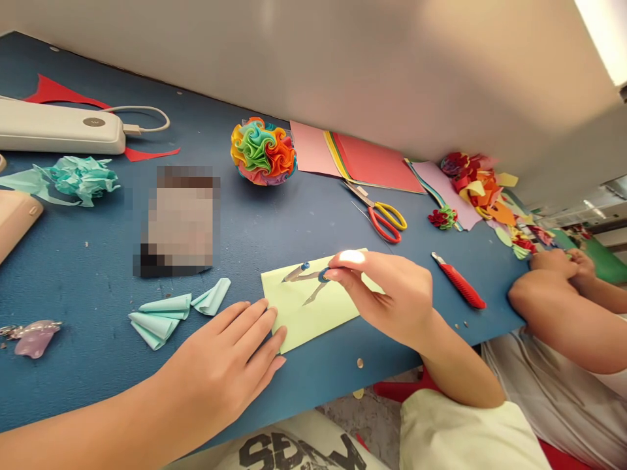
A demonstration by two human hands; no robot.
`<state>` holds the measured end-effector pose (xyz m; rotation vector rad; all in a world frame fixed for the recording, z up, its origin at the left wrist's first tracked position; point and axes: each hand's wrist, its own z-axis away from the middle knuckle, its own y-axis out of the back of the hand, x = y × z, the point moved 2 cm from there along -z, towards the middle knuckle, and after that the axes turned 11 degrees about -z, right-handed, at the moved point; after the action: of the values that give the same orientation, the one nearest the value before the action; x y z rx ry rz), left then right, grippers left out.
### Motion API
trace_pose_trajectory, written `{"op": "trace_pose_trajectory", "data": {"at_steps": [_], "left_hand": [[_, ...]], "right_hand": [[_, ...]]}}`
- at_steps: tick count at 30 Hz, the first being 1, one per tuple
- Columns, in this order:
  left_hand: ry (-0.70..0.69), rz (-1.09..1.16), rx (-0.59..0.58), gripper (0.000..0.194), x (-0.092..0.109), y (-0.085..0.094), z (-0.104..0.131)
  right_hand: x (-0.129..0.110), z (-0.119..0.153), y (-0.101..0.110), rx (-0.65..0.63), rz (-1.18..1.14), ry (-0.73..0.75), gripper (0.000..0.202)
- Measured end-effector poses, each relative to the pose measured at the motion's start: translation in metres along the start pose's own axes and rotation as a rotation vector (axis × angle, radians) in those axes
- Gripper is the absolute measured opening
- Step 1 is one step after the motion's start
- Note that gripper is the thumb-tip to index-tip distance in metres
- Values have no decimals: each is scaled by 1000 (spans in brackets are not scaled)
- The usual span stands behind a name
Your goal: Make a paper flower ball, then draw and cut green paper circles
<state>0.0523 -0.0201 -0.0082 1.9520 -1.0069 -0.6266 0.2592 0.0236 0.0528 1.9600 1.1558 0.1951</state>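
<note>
On the blue table lies a sheet of pale yellow-green paper [306,326]. My left hand [235,352] rests flat with fingers stretched out, its fingertips on the sheet's left edge. Between thumb and forefinger, my right hand [392,294] pinches the top of a drawing compass [313,295], whose legs are spread over the paper. A pencil or lead with a blue end sits on one leg of the compass. Left of the sheet, close to my left hand, are several small folded light-blue paper cones [161,316].
Scissors [382,222] and a red utility knife [460,281] lie to the right. Behind are a colourful paper ball [263,151] and stacked coloured paper [377,160]. A white device [59,127] and crumpled teal paper [85,179] lie left. Another person's arms [563,300] rest at far right.
</note>
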Motion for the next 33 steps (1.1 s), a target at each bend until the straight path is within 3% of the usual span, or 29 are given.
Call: {"op": "trace_pose_trajectory", "data": {"at_steps": [8, 14, 23, 33], "left_hand": [[-18, 107, -187, 37, -1, -2, 7], [-106, 135, -124, 27, -4, 3, 5], [-186, 74, -53, 27, -4, 2, 9], [-211, 91, -24, 25, -5, 3, 6]], "right_hand": [[4, -3, 10, -129, 102, -27, 3], [-7, -1, 20, -209, 166, 21, 4], [-37, 11, 27, -278, 354, 61, 11], [-62, 4, 20, -282, 399, 40, 26]]}}
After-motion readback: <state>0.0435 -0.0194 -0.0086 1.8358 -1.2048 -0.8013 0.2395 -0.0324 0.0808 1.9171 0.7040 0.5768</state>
